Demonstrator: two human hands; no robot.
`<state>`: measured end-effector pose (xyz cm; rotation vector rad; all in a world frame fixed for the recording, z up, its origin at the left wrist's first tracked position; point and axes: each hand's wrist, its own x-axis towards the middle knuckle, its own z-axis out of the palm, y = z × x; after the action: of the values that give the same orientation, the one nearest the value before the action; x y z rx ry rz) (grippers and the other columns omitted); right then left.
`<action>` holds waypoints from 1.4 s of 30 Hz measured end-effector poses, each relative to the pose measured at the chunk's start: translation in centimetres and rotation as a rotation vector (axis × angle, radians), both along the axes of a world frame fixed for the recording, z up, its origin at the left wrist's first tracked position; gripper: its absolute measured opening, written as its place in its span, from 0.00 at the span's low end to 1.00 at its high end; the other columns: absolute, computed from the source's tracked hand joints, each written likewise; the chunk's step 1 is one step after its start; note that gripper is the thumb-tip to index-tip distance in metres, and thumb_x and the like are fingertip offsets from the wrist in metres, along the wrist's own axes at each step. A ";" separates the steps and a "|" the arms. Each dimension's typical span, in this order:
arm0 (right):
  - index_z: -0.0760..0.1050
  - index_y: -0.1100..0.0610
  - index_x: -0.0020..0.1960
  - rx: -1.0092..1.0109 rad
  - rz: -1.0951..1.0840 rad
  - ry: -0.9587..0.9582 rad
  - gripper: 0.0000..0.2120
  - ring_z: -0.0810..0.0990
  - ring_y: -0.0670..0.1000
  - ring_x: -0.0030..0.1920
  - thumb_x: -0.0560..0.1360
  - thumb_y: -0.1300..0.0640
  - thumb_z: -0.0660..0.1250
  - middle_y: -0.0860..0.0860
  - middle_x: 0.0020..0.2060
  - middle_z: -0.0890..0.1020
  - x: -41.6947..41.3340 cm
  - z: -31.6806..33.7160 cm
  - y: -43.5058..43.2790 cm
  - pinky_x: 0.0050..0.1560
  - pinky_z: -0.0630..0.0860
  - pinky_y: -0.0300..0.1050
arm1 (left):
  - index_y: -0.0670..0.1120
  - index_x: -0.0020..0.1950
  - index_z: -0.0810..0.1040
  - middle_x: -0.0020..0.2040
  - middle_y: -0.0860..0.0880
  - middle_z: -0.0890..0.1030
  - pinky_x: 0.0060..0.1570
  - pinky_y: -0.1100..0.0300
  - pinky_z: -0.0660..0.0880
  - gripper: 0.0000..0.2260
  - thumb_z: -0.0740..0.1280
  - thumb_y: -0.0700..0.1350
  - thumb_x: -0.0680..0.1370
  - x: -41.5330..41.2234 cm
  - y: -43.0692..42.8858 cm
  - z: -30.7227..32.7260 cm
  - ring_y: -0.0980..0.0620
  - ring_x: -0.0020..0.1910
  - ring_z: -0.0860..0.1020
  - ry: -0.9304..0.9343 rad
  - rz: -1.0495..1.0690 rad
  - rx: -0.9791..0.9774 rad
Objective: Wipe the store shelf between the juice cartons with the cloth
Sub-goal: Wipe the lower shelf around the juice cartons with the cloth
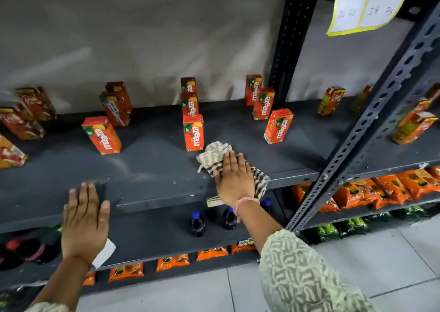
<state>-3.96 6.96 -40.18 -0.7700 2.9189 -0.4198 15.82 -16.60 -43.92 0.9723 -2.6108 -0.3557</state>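
Observation:
A dark grey metal shelf carries rows of orange-red juice cartons. One row of three runs back from the middle carton; another row starts at the right carton; a single one stands at the left. My right hand lies flat on a striped beige cloth, pressing it onto the shelf between the middle and right rows, near the front edge. Part of the cloth hangs over that edge. My left hand rests flat on the shelf's front lip, fingers together, holding nothing.
A perforated grey upright slants across the right. More cartons stand at the far left and far right. Below are dark bottles and orange packets. A yellow price sign hangs at top right. Pale dust streaks mark the shelf.

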 end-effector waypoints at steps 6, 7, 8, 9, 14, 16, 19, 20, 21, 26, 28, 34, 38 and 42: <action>0.46 0.58 0.74 0.049 0.155 0.106 0.34 0.51 0.54 0.76 0.77 0.43 0.54 0.53 0.76 0.51 -0.7 1.3 0.4 0.73 0.54 0.51 | 0.43 0.73 0.50 0.76 0.43 0.52 0.73 0.46 0.46 0.30 0.44 0.55 0.74 2.1 -2.1 0.4 0.44 0.75 0.47 0.000 0.029 0.042; 0.44 0.57 0.75 0.055 0.204 0.110 0.34 0.48 0.52 0.76 0.77 0.42 0.53 0.53 0.77 0.48 -1.1 1.1 0.8 0.75 0.50 0.49 | 0.42 0.73 0.50 0.76 0.42 0.52 0.73 0.46 0.46 0.30 0.44 0.55 0.74 2.7 -2.7 0.5 0.43 0.75 0.47 0.002 0.043 0.043; 0.43 0.57 0.75 0.066 0.237 0.095 0.33 0.45 0.51 0.76 0.78 0.42 0.51 0.52 0.77 0.47 -1.1 0.8 0.8 0.76 0.47 0.48 | 0.42 0.73 0.51 0.76 0.42 0.52 0.73 0.46 0.46 0.30 0.44 0.54 0.74 3.5 -3.4 0.5 0.43 0.75 0.48 0.000 0.058 0.044; 0.42 0.58 0.74 0.077 0.248 0.076 0.33 0.43 0.51 0.76 0.78 0.41 0.49 0.53 0.76 0.46 -0.9 0.3 0.5 0.77 0.46 0.47 | 0.41 0.73 0.51 0.76 0.41 0.52 0.73 0.46 0.47 0.30 0.45 0.54 0.74 4.3 -4.4 0.4 0.42 0.75 0.49 -0.002 0.078 0.046; 0.40 0.60 0.74 0.081 0.216 0.019 0.37 0.42 0.53 0.76 0.75 0.37 0.42 0.55 0.76 0.44 2.6 -0.4 -6.0 0.77 0.48 0.51 | 0.38 0.72 0.53 0.75 0.37 0.55 0.72 0.42 0.50 0.31 0.44 0.55 0.74 8.4 -10.5 -0.4 0.37 0.74 0.52 -0.016 0.134 0.031; 0.39 0.60 0.74 0.078 0.217 -0.005 0.36 0.42 0.54 0.76 0.77 0.39 0.47 0.56 0.76 0.43 3.6 -0.1 -9.2 0.77 0.47 0.52 | 0.38 0.72 0.53 0.75 0.37 0.55 0.72 0.43 0.49 0.32 0.42 0.57 0.74 10.0 -12.4 0.0 0.38 0.74 0.51 0.018 0.186 0.047; 0.39 0.61 0.74 0.080 0.239 -0.001 0.35 0.41 0.55 0.76 0.78 0.41 0.48 0.57 0.76 0.43 4.9 0.1 -13.3 0.77 0.46 0.52 | 0.36 0.71 0.55 0.74 0.34 0.57 0.71 0.40 0.51 0.33 0.42 0.57 0.74 12.1 -15.6 0.9 0.35 0.73 0.53 0.041 0.186 0.037; 0.40 0.61 0.74 0.079 0.258 -0.003 0.34 0.41 0.55 0.76 0.78 0.42 0.48 0.57 0.76 0.43 5.6 0.1 -14.6 0.77 0.45 0.51 | 0.36 0.71 0.55 0.73 0.33 0.57 0.71 0.39 0.51 0.34 0.41 0.58 0.73 12.9 -16.7 1.0 0.34 0.73 0.53 0.036 0.186 0.029; 0.40 0.61 0.74 0.078 0.277 -0.005 0.33 0.41 0.54 0.76 0.79 0.43 0.47 0.57 0.76 0.44 6.5 0.0 -15.9 0.77 0.45 0.50 | 0.36 0.71 0.55 0.74 0.34 0.57 0.71 0.40 0.51 0.35 0.41 0.58 0.73 13.7 -17.9 0.9 0.35 0.73 0.53 0.031 0.195 0.033; 0.43 0.61 0.74 0.050 0.360 0.025 0.29 0.43 0.53 0.76 0.80 0.49 0.48 0.56 0.76 0.45 11.3 0.1 -21.1 0.77 0.43 0.47 | 0.38 0.72 0.54 0.75 0.37 0.55 0.72 0.42 0.48 0.33 0.42 0.57 0.73 16.0 -21.3 0.6 0.39 0.75 0.50 0.033 0.191 0.054; 0.43 0.60 0.74 0.038 0.403 0.023 0.27 0.44 0.53 0.76 0.80 0.51 0.48 0.55 0.76 0.46 13.5 0.0 -23.1 0.77 0.44 0.46 | 0.39 0.72 0.54 0.75 0.38 0.55 0.72 0.43 0.49 0.31 0.43 0.55 0.74 16.4 -21.8 0.6 0.39 0.75 0.50 0.038 0.170 0.076; 0.57 0.58 0.72 -0.280 0.362 -0.132 0.22 0.68 0.57 0.69 0.79 0.60 0.54 0.59 0.71 0.67 15.5 2.5 -28.8 0.69 0.65 0.48 | 0.39 0.72 0.54 0.75 0.38 0.55 0.73 0.45 0.47 0.30 0.44 0.53 0.74 18.9 -23.9 1.3 0.40 0.75 0.49 0.084 0.164 0.107; 0.47 0.62 0.74 0.004 0.306 -0.041 0.25 0.47 0.53 0.76 0.80 0.56 0.49 0.57 0.76 0.50 14.5 1.3 -30.7 0.75 0.48 0.47 | 0.42 0.73 0.52 0.76 0.41 0.53 0.73 0.48 0.46 0.30 0.44 0.55 0.73 21.0 -25.6 1.1 0.43 0.75 0.48 0.016 0.145 0.107; 0.44 0.62 0.74 0.078 0.451 -0.031 0.26 0.44 0.54 0.76 0.81 0.54 0.48 0.57 0.76 0.46 17.9 1.0 -34.1 0.76 0.43 0.47 | 0.43 0.73 0.51 0.76 0.43 0.53 0.73 0.50 0.45 0.30 0.44 0.55 0.73 21.4 -26.5 1.1 0.46 0.76 0.47 -0.018 0.124 0.151</action>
<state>13.91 -27.11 -39.16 -1.3469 2.5993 -0.2673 37.21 -43.10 -42.87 1.1855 -2.5541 -0.5200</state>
